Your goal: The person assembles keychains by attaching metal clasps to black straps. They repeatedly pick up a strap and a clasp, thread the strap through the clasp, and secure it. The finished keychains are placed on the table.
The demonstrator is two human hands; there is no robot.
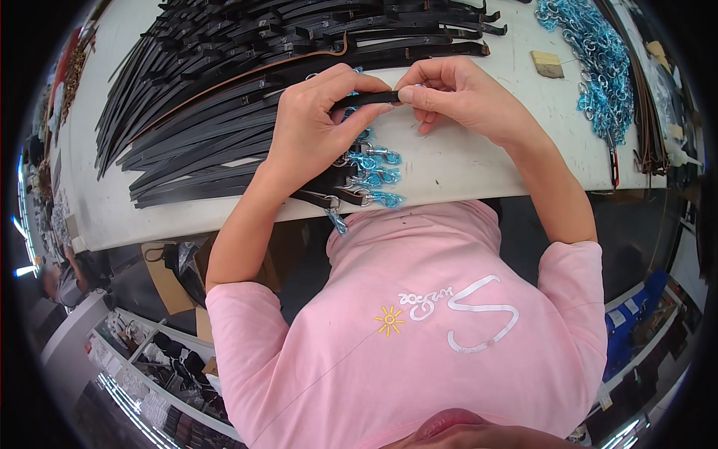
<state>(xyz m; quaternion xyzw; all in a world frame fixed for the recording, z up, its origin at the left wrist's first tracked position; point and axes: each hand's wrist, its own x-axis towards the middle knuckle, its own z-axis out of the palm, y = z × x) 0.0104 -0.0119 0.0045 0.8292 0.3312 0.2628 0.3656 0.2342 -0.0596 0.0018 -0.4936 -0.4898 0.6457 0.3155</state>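
My left hand (314, 120) is curled around a black strap (370, 98), thumb below it and index finger above. At the strap's right end my right hand (460, 97) pinches the tip between thumb and fingers. A thin thread-like strand seems to hang beneath the right fingers. Below and beside my left hand, metal snap hooks in blue film (374, 178) sit at the ends of several black straps that lie along the table's near edge. The left palm and part of the held strap are hidden by the fingers.
A large pile of black straps (247, 60) covers the table's left and back, with one brown-edged strap (299, 57) among them. To the right lie a yellowish block (547, 64) and a heap of blue-wrapped hooks (602, 75). The white table (479, 168) ends just before my body.
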